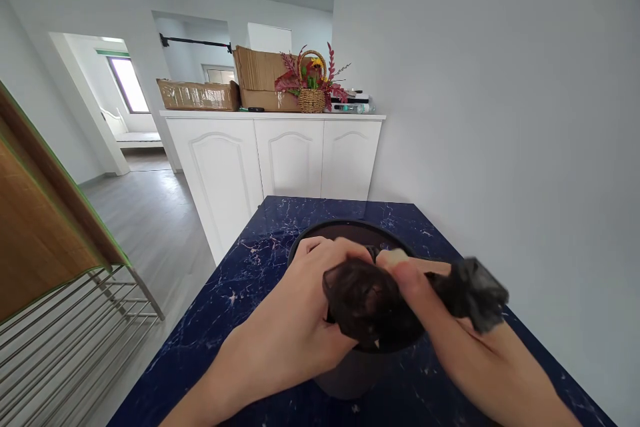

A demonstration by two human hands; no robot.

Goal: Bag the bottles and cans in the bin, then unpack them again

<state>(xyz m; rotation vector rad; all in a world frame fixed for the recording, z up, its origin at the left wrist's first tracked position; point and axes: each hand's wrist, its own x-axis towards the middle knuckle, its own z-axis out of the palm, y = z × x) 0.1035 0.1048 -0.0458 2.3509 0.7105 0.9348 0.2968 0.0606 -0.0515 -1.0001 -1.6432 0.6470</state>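
Observation:
A round dark bin (350, 377) stands on the blue marble-patterned table in front of me. Above its opening, both my hands grip a thin black plastic bag (367, 297). My left hand (295, 307) wraps round the bunched bag from the left, its fingers curled over the top. On the other side, my right hand (417, 287) is closed with the thumb pressed on the fingers, and a crumpled end of the bag sticks out to the right past the wrist. The bag covers part of the bin's near rim, and the inside of the bin is mostly hidden.
The table (250, 280) runs up to a white cabinet (290, 153). On the cabinet are cardboard boxes (200, 95) and a wicker flower basket (312, 100). At left stands a metal rack (65, 340) with a brown board (45, 227). A grey-white wall (490, 113) rises at right.

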